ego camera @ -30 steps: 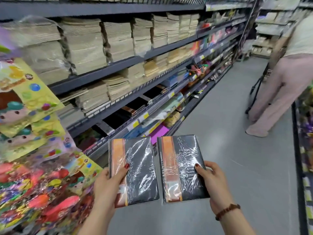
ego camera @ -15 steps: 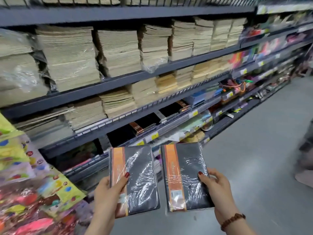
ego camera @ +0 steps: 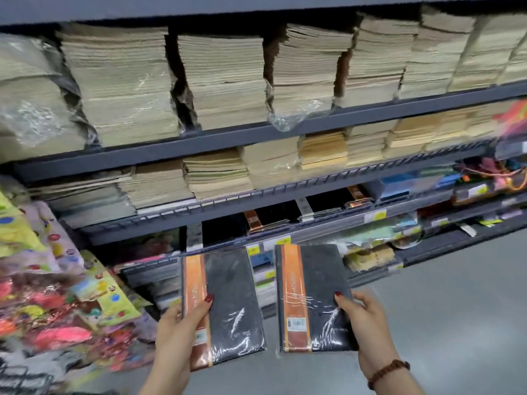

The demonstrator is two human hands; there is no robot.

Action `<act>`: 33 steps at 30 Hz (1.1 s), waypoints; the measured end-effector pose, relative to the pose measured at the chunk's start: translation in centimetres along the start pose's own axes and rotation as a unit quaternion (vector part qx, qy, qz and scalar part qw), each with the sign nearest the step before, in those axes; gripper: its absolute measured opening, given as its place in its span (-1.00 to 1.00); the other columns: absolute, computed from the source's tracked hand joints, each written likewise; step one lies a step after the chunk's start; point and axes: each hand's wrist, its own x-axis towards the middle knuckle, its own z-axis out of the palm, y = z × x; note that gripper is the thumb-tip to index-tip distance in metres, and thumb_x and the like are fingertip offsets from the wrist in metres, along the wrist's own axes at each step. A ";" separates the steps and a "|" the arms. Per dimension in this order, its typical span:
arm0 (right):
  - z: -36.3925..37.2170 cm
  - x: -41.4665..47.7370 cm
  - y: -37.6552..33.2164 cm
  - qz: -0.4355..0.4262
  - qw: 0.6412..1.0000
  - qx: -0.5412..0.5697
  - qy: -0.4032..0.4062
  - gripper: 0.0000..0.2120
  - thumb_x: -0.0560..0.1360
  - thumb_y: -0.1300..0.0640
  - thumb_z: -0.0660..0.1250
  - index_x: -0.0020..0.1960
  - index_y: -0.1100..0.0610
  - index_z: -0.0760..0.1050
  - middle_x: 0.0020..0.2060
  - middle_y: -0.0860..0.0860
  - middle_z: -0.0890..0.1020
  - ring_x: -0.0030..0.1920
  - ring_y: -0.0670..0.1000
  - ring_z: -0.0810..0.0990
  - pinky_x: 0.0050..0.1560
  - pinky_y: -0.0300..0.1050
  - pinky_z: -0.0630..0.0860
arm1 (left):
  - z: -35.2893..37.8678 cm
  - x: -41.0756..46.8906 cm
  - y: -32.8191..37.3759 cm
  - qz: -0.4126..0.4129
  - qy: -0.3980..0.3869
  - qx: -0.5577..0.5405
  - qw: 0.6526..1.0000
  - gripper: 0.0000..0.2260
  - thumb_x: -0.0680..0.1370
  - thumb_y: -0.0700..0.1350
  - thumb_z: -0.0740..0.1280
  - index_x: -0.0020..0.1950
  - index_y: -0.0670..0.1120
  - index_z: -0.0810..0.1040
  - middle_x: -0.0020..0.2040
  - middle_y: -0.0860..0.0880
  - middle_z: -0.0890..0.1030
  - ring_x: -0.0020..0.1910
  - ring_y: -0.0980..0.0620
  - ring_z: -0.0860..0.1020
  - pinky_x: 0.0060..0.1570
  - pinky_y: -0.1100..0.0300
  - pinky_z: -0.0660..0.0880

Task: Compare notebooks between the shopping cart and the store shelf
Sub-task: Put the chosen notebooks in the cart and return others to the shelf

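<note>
You're holding a notebook in each hand, low in the middle of the frame, side by side with a small gap between them. Your left hand [ego camera: 182, 332] has its fingers wrapped round the lower left edge of the left notebook [ego camera: 231, 297], with the thumb lying across the orange strip. Your right hand [ego camera: 368, 329] grips the right notebook [ego camera: 313, 295] by its lower right edge, thumb on the black cover. Both are black with an orange band down the left side and shrink-wrapped, so they look pretty much identical to me.

To compare them properly, I'd hold both at the same tilt so the plastic glare doesn't hide the print. I'd also shift your left thumb, since the barcode sticker looks partly tucked behind it.

The matching copies [ego camera: 258, 220] sit on the store shelf [ego camera: 256, 135] just above your hands. There are yellow price tags [ego camera: 376, 216] on the rail nearby, so check tag against sticker. It's all too blurry for me to read any labels. I can't really make out the cart either, only colourful packets [ego camera: 57, 309] at lower left.
</note>
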 end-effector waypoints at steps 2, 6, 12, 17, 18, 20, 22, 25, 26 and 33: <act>0.9 1.5 -0.8 0.003 1.000 -0.005 -0.006 -0.89 0.46 0.33 0.34 -0.03 0.23 0.48 -0.30 0.13 0.60 -0.37 0.04 0.56 -0.34 -0.14 0.43 | 0.7 1.1 0.2 -0.004 0.017 -0.009 1.000 -0.87 0.45 -0.20 0.46 -0.05 -0.20 0.60 -0.30 -0.12 0.70 -0.35 -0.06 0.65 -0.30 0.13 0.58; 2.3 4.4 -2.4 0.009 0.999 -0.023 -0.022 -0.91 0.47 0.34 0.34 -0.06 0.22 0.47 -0.23 0.14 0.61 -0.31 0.06 0.56 -0.31 -0.13 0.44 | 2.7 3.5 0.5 -0.021 0.031 -0.030 0.999 -0.80 0.44 -0.18 0.47 0.00 -0.24 0.60 -0.17 -0.20 0.69 -0.17 -0.17 0.66 -0.07 0.00 0.58; 3.2 9.5 -3.8 0.042 0.996 -0.069 -0.039 -0.89 0.46 0.30 0.36 -0.02 0.25 0.50 -0.18 0.18 0.64 -0.25 0.10 0.60 -0.27 -0.09 0.48 | 5.1 6.2 0.2 -0.043 0.068 -0.039 0.996 -0.78 0.42 -0.18 0.48 0.02 -0.23 0.60 -0.15 -0.22 0.70 -0.17 -0.19 0.67 -0.01 -0.16 0.59; 4.4 14.0 -4.5 0.069 0.988 -0.108 -0.081 -0.86 0.46 0.28 0.37 0.01 0.24 0.50 -0.19 0.15 0.63 -0.25 0.09 0.60 -0.32 -0.12 0.46 | 6.8 6.9 -1.5 -0.060 0.117 -0.064 0.989 -0.80 0.43 -0.19 0.48 -0.01 -0.24 0.58 -0.28 -0.17 0.67 -0.37 -0.11 0.61 -0.41 0.17 0.50; 4.6 15.1 -4.3 0.070 0.987 -0.115 -0.084 -0.86 0.46 0.28 0.38 0.00 0.24 0.50 -0.20 0.13 0.62 -0.25 0.09 0.59 -0.30 -0.11 0.46 | 7.2 7.0 -1.9 -0.063 0.131 -0.070 0.987 -0.77 0.43 -0.18 0.48 0.00 -0.24 0.57 -0.24 -0.20 0.66 -0.35 -0.12 0.60 -0.42 0.18 0.48; 5.1 17.3 -3.9 0.077 0.985 -0.118 -0.095 -0.86 0.44 0.28 0.39 -0.02 0.24 0.50 -0.16 0.18 0.63 -0.23 0.12 0.59 -0.23 -0.06 0.50 | 8.1 7.5 -3.3 -0.063 0.165 -0.087 0.980 -0.76 0.43 -0.18 0.48 0.02 -0.24 0.57 -0.25 -0.20 0.66 -0.38 -0.11 0.59 -0.43 0.19 0.47; 5.8 19.4 -3.1 0.089 0.981 -0.125 -0.116 -0.81 0.44 0.26 0.40 0.03 0.25 0.50 -0.13 0.19 0.64 -0.21 0.13 0.60 -0.22 -0.06 0.50 | 9.1 8.3 -4.7 -0.060 0.191 -0.096 0.975 -0.78 0.42 -0.20 0.48 0.00 -0.24 0.57 -0.28 -0.20 0.67 -0.38 -0.12 0.61 -0.39 0.15 0.50; 7.3 22.3 -2.0 0.103 0.978 -0.115 -0.141 -0.71 0.44 0.22 0.40 0.13 0.21 0.46 -0.06 0.18 0.64 -0.15 0.13 0.59 -0.20 -0.08 0.48 | 10.3 10.1 -6.4 -0.044 0.218 -0.105 0.969 -0.78 0.41 -0.20 0.49 -0.02 -0.24 0.56 -0.33 -0.17 0.66 -0.38 -0.10 0.60 -0.33 0.14 0.52; 8.0 23.3 -1.6 0.100 0.978 -0.114 -0.145 -0.71 0.43 0.21 0.40 0.13 0.18 0.45 -0.06 0.15 0.63 -0.14 0.11 0.58 -0.19 -0.10 0.46 | 10.6 10.7 -6.8 -0.040 0.221 -0.109 0.968 -0.79 0.41 -0.20 0.49 -0.03 -0.24 0.56 -0.35 -0.15 0.65 -0.40 -0.08 0.59 -0.37 0.17 0.51; 12.0 27.1 -0.2 0.052 0.979 -0.087 -0.177 -0.71 0.47 0.21 0.37 0.15 0.11 0.39 0.05 0.02 0.48 0.07 0.01 0.41 0.08 -0.13 0.27 | 11.2 14.9 -8.8 -0.008 0.223 -0.126 0.967 -0.77 0.41 -0.12 0.50 0.00 -0.17 0.61 -0.28 -0.09 0.67 -0.34 -0.08 0.59 -0.23 0.08 0.50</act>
